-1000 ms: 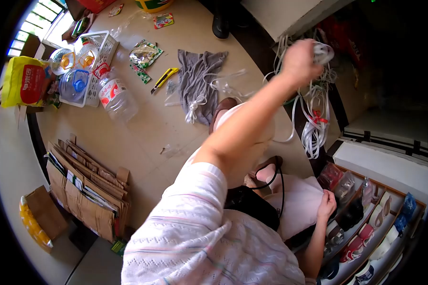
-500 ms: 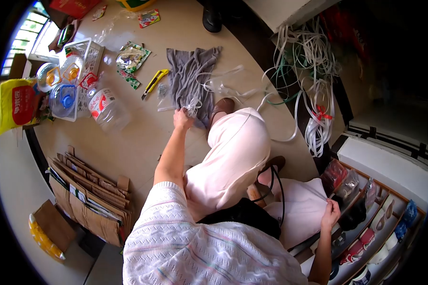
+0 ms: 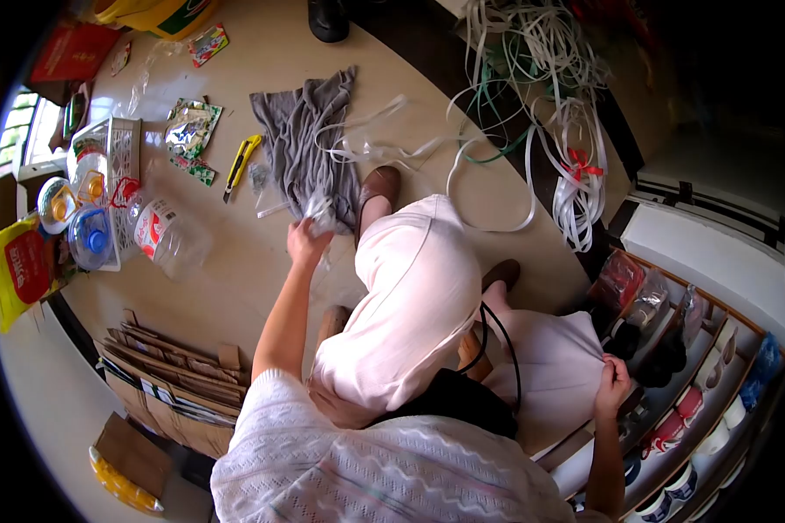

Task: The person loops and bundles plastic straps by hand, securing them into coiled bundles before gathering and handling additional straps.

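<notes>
My left hand [image 3: 308, 241] is closed on a crumpled bunch of clear plastic strip [image 3: 320, 207] at the lower edge of a grey cloth [image 3: 301, 126] on the floor. A yellow utility knife [image 3: 242, 167] lies left of the cloth, beside a small clear plastic bag [image 3: 270, 202]. Loose white strapping [image 3: 384, 155] trails from the cloth to the right. My right hand [image 3: 613, 388] pinches the fabric of my pale pink trouser leg [image 3: 549, 366], pulling it outward.
A large tangle of white strapping [image 3: 580, 205] lies at the right. Plastic bottles [image 3: 161, 231] and a white basket [image 3: 126, 139] stand at left, above flattened cardboard [image 3: 170, 383]. A shoe rack [image 3: 698, 401] is at lower right. A green packet [image 3: 192, 131] lies on the floor.
The view has turned, so most floor things sit further left. My left hand has drawn the plastic bunch slightly toward me. My right hand still holds the trouser fabric.
</notes>
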A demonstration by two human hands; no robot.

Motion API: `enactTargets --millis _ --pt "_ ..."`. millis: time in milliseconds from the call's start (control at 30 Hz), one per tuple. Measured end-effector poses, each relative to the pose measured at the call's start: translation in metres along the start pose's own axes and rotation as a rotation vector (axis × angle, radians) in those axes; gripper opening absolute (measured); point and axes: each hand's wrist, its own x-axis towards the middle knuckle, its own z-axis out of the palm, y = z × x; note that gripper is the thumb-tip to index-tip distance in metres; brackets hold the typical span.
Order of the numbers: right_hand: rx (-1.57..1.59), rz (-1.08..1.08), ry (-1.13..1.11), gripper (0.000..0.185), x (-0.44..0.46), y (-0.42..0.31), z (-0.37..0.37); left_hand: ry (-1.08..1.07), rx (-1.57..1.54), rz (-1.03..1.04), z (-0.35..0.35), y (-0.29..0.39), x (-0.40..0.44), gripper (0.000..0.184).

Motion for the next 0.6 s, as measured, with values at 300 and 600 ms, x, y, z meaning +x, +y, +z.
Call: enactTargets --millis 300,600 --pt "0.084 0.008 -0.006 0.010 -0.005 0.004 0.004 0.083 0.312 0.072 -0.018 0.016 -0.008 0.069" --pt "0.041 0.042 -0.009 0.009 -0.012 -0.001 0.000 -0.052 0.062 0.024 0.030 0.148 0.115 0.057"
